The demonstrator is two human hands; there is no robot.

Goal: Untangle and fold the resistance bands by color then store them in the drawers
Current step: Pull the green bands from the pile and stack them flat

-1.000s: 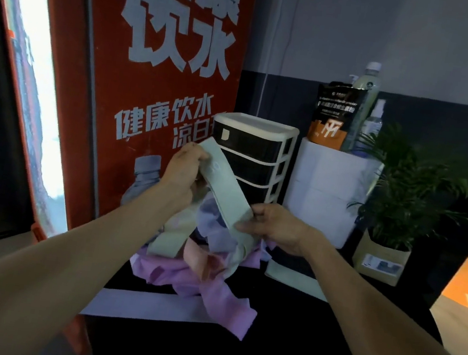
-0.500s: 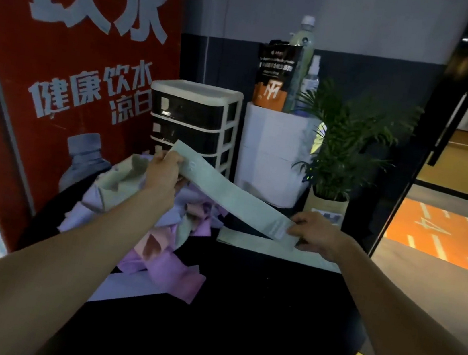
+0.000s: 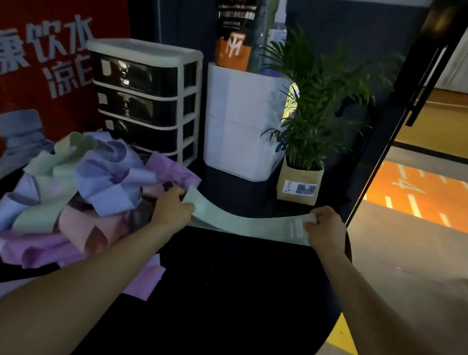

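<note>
Two hands hold one pale green band (image 3: 245, 224) stretched flat btwn them, low over the black round table (image 3: 234, 297). The left hand (image 3: 172, 209) pinches its left end w/ curled fingers; the right hand (image 3: 326, 228) pinches the right end, thumb on top. The band is thin, smooth and long, sagging a bit in the middle. Just left of the left hand sits a soft tangled pile of bands (image 3: 80, 194): purple, lilac, pink, green. Behind the pile stands a plastic drawer unit (image 3: 145, 95), white frame w/ dark drawers, all closed.
</note>
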